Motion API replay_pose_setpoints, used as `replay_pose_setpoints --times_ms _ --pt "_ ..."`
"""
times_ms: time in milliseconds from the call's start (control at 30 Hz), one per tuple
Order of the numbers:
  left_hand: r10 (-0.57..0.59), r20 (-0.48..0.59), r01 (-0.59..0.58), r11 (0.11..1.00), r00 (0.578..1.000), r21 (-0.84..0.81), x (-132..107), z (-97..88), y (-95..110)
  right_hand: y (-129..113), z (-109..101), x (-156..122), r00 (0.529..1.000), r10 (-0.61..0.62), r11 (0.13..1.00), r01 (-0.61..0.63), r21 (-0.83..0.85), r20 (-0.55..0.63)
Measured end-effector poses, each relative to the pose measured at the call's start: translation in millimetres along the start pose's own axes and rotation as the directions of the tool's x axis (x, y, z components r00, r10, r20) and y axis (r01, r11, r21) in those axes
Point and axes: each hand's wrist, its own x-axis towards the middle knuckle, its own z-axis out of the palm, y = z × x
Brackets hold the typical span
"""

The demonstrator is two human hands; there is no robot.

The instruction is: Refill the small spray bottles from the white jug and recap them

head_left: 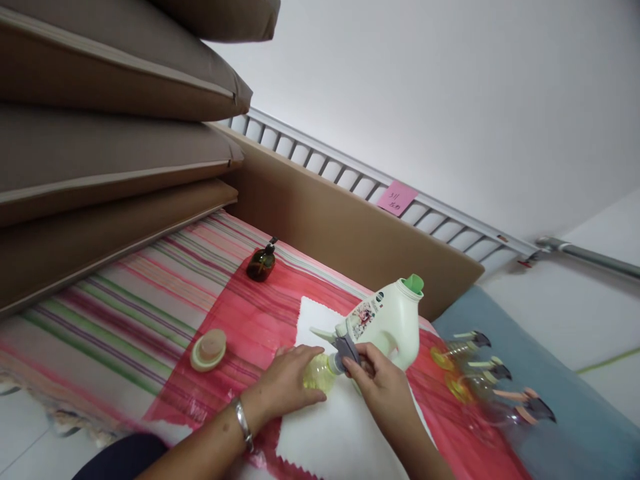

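Observation:
A small clear spray bottle [318, 375] holding yellowish liquid stands tilted over the white cloth. My left hand [287, 383] wraps round its body from the left. On the bottle's neck sits a grey spray head [346, 352] with a pale trigger. The fingers of my right hand [383, 377] pinch that head from the right. Just behind both hands is a pale green detergent jug [406, 320] with an open mouth and a green inner spout. Where the head meets the neck is partly covered by my fingers.
A white cloth [345, 433] lies on red plastic sheeting over a striped cover. Left of it is a pale round cap [213, 350]; further back stands a dark pump bottle [261, 263]. Several spray bottles [483, 380] line the right. Stacked cushions [115, 147] rise on the left.

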Motion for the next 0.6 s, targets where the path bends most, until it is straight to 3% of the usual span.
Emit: replay_pose_setpoints --times_ms 400,600 --pt "-0.009 0.032 0.01 1.0 0.999 -0.018 3 4.7 -6 -17 -12 13 0.994 0.033 0.992 -0.02 -0.127 0.1" --pt "-0.006 0.024 0.006 1.0 1.0 -0.013 3 5.0 -6 -13 -12 18 0.992 0.034 0.994 -0.021 -0.105 0.121"
